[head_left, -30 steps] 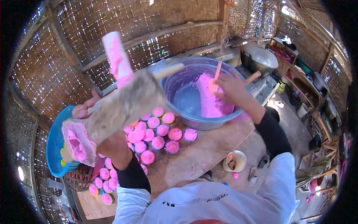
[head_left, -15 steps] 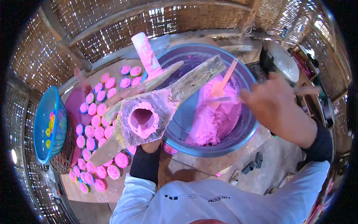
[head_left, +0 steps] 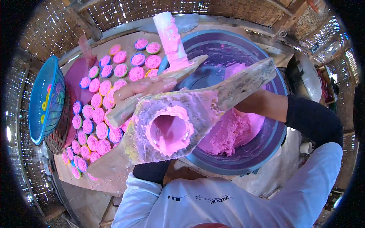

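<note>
Dough is lying in the basin by the right hand, whose grip, hidden behind the press, I cannot tell. The left hand is wrapping the press's upper bar. Scooping is seemingly going on, probably calling for a steady press.

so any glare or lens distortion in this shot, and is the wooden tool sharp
Head view: daylight specks the woven wall, the domed metalware has a pale sheen, the ledge below the wall bows into an arc, and the wooden tool looks fairly sharp.
</note>
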`<state>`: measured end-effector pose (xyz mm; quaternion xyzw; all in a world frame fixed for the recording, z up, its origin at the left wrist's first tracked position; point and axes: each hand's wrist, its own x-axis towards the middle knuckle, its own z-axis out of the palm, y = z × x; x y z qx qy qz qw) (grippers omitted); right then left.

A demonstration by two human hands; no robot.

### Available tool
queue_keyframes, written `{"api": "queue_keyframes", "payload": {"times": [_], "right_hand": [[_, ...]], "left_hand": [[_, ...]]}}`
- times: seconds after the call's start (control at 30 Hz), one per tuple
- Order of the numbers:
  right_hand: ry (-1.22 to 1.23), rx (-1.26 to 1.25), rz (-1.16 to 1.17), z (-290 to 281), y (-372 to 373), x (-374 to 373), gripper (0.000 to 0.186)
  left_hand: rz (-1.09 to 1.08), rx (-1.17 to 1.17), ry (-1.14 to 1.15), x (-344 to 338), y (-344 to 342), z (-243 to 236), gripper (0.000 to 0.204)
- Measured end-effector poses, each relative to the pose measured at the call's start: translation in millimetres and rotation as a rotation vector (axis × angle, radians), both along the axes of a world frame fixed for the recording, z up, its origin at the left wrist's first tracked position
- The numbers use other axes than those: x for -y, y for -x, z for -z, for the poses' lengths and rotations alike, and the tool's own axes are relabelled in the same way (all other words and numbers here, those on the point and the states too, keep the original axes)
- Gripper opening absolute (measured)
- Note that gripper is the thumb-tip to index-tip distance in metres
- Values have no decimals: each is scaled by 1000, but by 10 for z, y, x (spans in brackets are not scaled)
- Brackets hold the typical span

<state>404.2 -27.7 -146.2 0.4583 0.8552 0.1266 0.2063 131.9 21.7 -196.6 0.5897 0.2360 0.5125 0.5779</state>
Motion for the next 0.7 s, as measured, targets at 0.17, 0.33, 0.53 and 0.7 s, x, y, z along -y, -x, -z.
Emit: {"api": "queue_keyframes", "payload": {"times": [0.17, 0.33, 0.53, 0.7], "right_hand": [[15, -14, 23, -56, 82, 76, 12], [192, 68, 94, -280, 318, 206, 12], [443, 16, 192, -566, 621, 271, 13], [314, -65, 156, -410, 763, 567, 13]], "left_hand": [[22, 7, -4, -26, -29, -25, 50], [42, 5, -11, 6, -22, -28, 50], [46, 14, -32, 9, -58, -18, 49], [59, 45, -76, -71, -201, -47, 49]]}}
